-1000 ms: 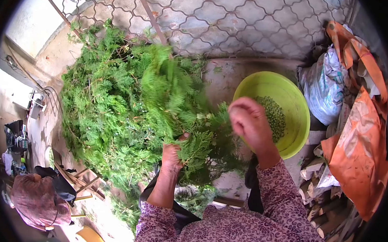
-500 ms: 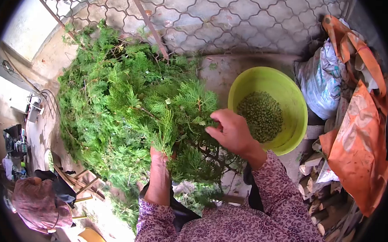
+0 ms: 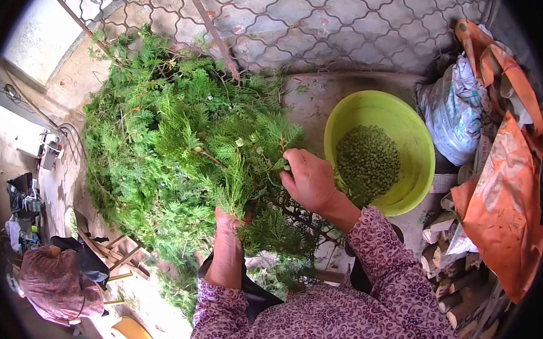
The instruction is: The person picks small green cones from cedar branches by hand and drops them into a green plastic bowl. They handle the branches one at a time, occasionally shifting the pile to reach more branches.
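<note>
A big heap of feathery green branches (image 3: 156,139) fills the middle and left of the head view. My left hand (image 3: 229,219) is closed around a branch at the heap's near side, its fingers partly hidden by foliage. At the right edge of the foliage, my right hand (image 3: 308,177) pinches a small green cone on a sprig between thumb and index finger. Just right of that hand stands a yellow-green basin (image 3: 416,158), with many small green cones (image 3: 368,162) lying in its bottom.
A wire mesh (image 3: 328,25) runs along the far side. White sacks (image 3: 452,117), an orange sheet (image 3: 503,200) and stacked firewood (image 3: 458,296) are on the right. At lower left are a wooden frame (image 3: 123,254), a patterned cloth (image 3: 57,281) and a yellow container (image 3: 134,333).
My right hand has moved slightly left and up to the sprig, and its thumb and index finger have closed together. The whole view has shifted a little.
</note>
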Tool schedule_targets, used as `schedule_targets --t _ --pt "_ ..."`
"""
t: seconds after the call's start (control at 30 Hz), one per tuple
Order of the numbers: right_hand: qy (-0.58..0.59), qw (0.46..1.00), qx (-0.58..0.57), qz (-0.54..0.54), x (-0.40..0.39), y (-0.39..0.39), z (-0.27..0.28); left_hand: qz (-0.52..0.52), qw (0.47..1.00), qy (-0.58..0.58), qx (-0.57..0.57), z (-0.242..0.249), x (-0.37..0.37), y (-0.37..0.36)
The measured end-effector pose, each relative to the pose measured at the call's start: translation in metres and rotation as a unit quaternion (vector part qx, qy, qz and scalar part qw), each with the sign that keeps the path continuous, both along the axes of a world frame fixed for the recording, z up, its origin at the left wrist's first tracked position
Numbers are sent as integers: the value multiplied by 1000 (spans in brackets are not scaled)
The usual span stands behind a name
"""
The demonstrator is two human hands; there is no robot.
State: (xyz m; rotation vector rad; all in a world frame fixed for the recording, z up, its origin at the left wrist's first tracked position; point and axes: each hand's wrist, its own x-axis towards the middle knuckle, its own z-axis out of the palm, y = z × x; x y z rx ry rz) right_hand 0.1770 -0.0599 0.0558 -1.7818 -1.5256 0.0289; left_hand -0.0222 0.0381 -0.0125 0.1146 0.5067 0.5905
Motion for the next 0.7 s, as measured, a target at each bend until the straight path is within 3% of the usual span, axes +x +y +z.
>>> schedule_targets --t 0.13,0.2,0.33,0.43,0.5,0.57,0.6,0.63,0.7 --pt "15 999 40 1 -2 3 0 6 1000 -5 28 -6 -2 1" --pt "39 999 -1 21 -2 0 10 89 982 151 66 17 13 -9" --pt "13 999 30 29 3 4 1 40 988 121 86 -9 2 0" --pt "93 994 32 57 8 0 6 -5 993 61 96 -19 -9 8" --pt "277 953 18 119 12 -2 6 -14 993 73 86 -3 -6 4" --pt "277 954 19 116 14 -2 9 22 996 84 34 10 0 0" --pt "277 954 20 116 14 -2 11 52 977 199 52 15 4 -2" --pt "277 954 20 115 14 -3 16 51 977 199 52 19 5 -3" --pt "480 862 -100 132 15 -6 25 62 970 233 37 24 5 -2"
